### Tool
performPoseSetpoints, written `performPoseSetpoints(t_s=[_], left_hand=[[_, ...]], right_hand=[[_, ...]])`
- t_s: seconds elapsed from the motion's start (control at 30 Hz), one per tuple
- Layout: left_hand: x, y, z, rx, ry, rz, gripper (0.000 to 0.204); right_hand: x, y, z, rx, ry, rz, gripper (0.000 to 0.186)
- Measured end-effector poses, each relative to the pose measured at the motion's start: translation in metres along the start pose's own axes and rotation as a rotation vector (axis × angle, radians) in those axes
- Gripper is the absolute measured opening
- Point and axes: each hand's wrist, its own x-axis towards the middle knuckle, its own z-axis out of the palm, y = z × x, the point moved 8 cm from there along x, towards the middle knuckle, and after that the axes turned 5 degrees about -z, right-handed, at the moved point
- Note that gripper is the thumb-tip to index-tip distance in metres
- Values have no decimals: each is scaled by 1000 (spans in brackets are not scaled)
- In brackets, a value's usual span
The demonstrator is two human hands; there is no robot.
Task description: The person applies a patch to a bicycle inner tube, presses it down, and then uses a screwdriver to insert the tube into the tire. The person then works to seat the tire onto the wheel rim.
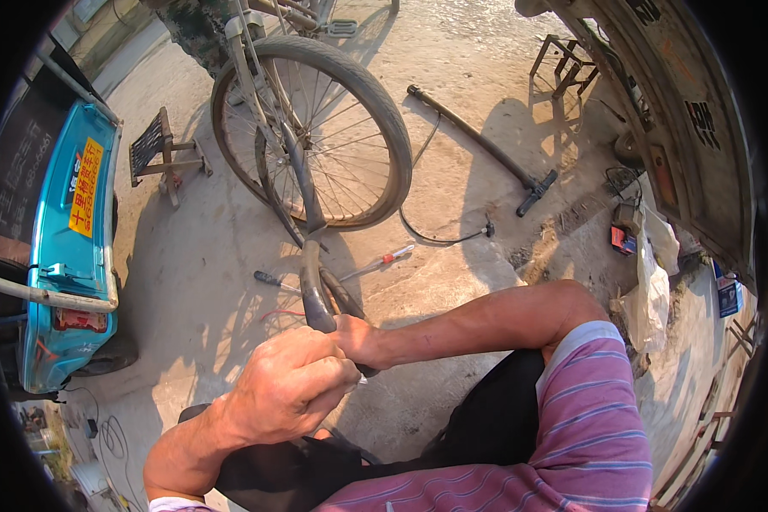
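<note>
Tube [313, 286] | right hand [360, 340] grips it, presumably for steadiness | left hand [292, 380] clenched alongside, contents hidden | wheel [305, 132] just beyond

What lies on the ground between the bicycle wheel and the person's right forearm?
In the head view, a curved black hose and a thin, partly red tool lie there.

You can see a turquoise vehicle [71, 253] at the frame's left, 1 folding stool [148, 148] upper left, 1 dark stool [565, 61] upper right, 1 white bag [653, 294] right.
</note>
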Motion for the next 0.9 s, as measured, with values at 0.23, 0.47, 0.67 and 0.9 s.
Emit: performPoseSetpoints(t_s=[0.23, 0.47, 0.67, 0.9], left_hand=[[-1, -1, -2, -49, 21, -15, 18], [0, -4, 3, -69, -12, -29, 20], [0, -5, 9, -90, -25, 8, 18], [-3, -9, 13, -134, -11, 49, 18]], right_hand=[[22, 22, 4, 96, -65, -113, 65], [11, 10, 0, 9, -50, -98, 66], [-10, -24, 5, -124, -149, -204, 46], [-17, -32, 2, -26, -128, -169, 33]])
